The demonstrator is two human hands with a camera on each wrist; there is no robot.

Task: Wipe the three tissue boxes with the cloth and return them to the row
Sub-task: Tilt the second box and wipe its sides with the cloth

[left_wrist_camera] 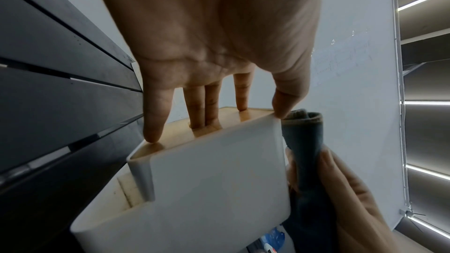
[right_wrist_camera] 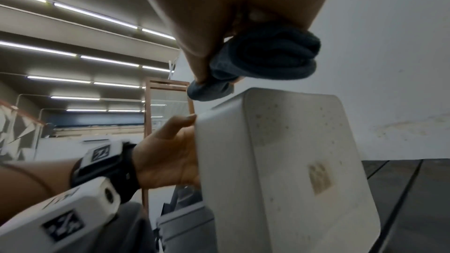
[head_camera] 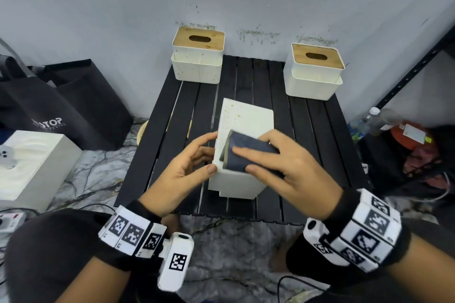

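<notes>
One white tissue box [head_camera: 246, 118] lies tipped on its side at the middle of the black slatted table [head_camera: 320, 155], its speckled face up. My left hand [head_camera: 197, 157] grips its left end, fingertips on the wooden lid [left_wrist_camera: 175, 138], thumb on the upper edge. My right hand [head_camera: 278, 165] pinches a folded dark blue cloth [head_camera: 248, 152] and presses it on the box's upper face. Two more white tissue boxes with wooden lids stand upright at the back, one left [head_camera: 198, 56] and one right [head_camera: 314, 71]. The right wrist view shows the cloth [right_wrist_camera: 263, 55] above the stained box [right_wrist_camera: 292, 161].
A black bag [head_camera: 73, 106] and a white carton [head_camera: 32, 167] sit on the floor to the left. A dark metal shelf [head_camera: 406, 69], a water bottle [head_camera: 366, 122] and clutter stand at the right. The wall is close behind the table. Cables lie on the floor.
</notes>
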